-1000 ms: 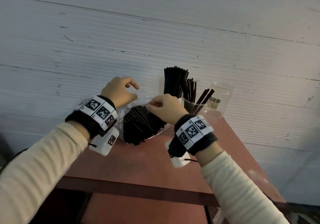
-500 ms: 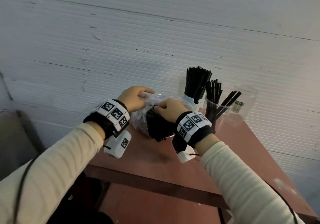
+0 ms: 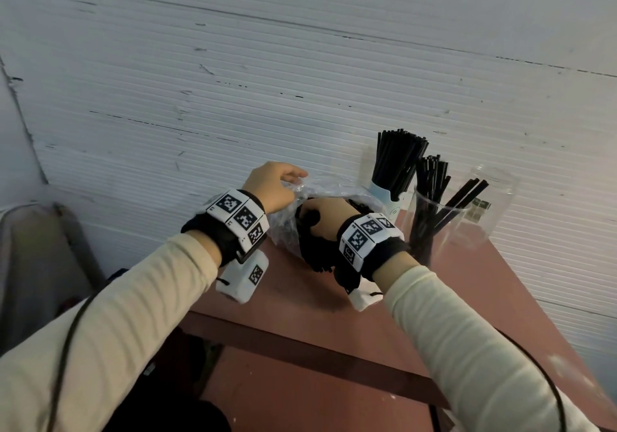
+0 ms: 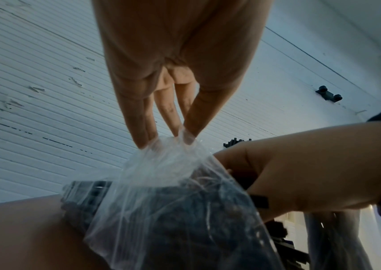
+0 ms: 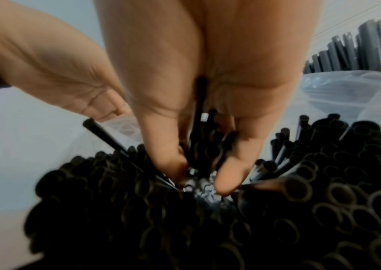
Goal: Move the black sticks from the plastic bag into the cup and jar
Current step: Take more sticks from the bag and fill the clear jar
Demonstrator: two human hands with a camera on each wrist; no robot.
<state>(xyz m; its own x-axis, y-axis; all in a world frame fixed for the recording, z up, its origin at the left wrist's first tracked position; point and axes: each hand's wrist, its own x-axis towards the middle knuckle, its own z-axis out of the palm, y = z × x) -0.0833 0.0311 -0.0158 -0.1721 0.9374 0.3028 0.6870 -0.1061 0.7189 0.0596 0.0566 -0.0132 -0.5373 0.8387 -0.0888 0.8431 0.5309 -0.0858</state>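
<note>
A clear plastic bag full of black sticks lies on the reddish table. My left hand pinches the bag's upper edge and holds it up. My right hand reaches into the bag's mouth, thumb and fingers closed around a few black sticks. To the right stand a white cup packed with sticks and a clear glass holding several more. An empty clear jar stands behind them.
A white ribbed wall runs right behind the table. The table's front edge has a lower shelf under it. A grey object stands on the floor at the left.
My right hand has pushed deeper into the bag and closed on sticks. My left hand keeps the bag's edge lifted. The head view has shifted left and down.
</note>
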